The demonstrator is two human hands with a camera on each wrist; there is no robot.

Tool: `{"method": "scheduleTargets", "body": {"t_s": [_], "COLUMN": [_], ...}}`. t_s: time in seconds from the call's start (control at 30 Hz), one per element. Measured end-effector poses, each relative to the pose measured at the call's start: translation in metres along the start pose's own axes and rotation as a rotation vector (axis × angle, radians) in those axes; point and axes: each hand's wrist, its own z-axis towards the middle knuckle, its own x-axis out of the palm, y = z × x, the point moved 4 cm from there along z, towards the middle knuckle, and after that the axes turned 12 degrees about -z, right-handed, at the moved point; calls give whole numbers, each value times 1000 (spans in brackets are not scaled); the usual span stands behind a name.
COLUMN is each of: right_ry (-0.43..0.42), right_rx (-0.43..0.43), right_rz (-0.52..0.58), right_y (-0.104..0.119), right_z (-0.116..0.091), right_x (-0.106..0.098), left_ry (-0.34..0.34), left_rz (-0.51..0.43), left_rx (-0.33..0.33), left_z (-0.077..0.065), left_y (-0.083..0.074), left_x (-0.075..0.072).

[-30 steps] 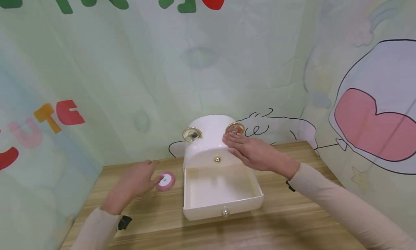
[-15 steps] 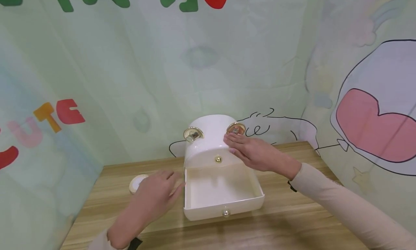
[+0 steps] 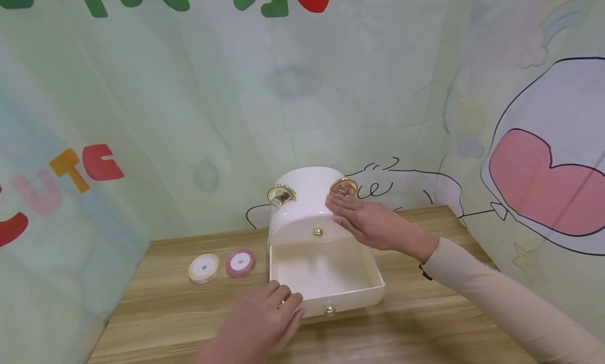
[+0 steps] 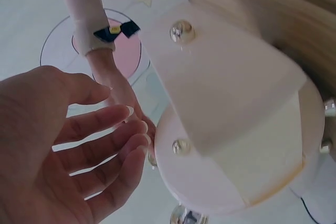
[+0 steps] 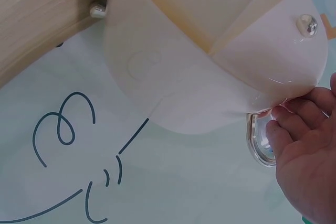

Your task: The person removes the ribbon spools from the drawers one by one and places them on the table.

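A white box [image 3: 307,193] with a rounded top and two gold, ear-like discs stands on the table in the head view. Its lower drawer [image 3: 354,300] is pulled out, with a silver knob [image 3: 329,310] on the front. My left hand [image 3: 255,322] is at the drawer's front left corner; the left wrist view shows its fingers [image 4: 113,153] loosely bent with nothing in them. My right hand [image 3: 373,222] rests on the box top beside the right gold disc [image 5: 260,137], fingers extended. A gold knob [image 3: 317,231] marks the upper front.
Left of the box lie a pink-rimmed spool [image 3: 241,263] and a cream-rimmed spool [image 3: 204,268], side by side on the wood-grain table [image 3: 160,311]. A printed curtain [image 3: 212,117] hangs close behind the table and along its sides.
My left hand has moved from beside the pink spool, right and toward the front, to the drawer's front left corner, uncovering both spools. My right hand has stayed on the box.
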Motion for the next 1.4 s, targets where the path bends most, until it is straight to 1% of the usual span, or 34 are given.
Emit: {"method": "scheduleTargets", "body": {"t_s": [0.13, 0.33, 0.43, 0.5, 0.67, 0.73, 0.83, 1.17, 1.4], "right_ry": [3, -4, -8, -11, -13, -12, -12, -24, -20], "right_rx": [3, 9, 8, 6, 3, 2, 1, -1, 10], "right_rz": [-2, -1, 2, 1, -5, -6, -10, -10, -5], "right_y": [1, 1, 2, 2, 2, 2, 2, 3, 4], "right_z": [-1, -1, -1, -1, -1, -1, -1, 0, 0], "right_x": [0, 0, -1, -1, -1, -1, 0, 0, -2], "left_ry": [6, -57, -80, -84, -56, -49, -32, 16, 4], "left_rz": [28, 88, 110, 143, 228, 256, 273, 246, 249], "left_rx": [52, 145, 161, 169, 204, 220, 227, 218, 226], "left_z": [-1, -4, -5, -5, -7, -7, -8, -11, -11], "left_y": [-14, -33, -37, -39, -44, -46, -47, -49, -48], "left_x": [14, 38, 47, 52, 62, 65, 70, 77, 80]}}
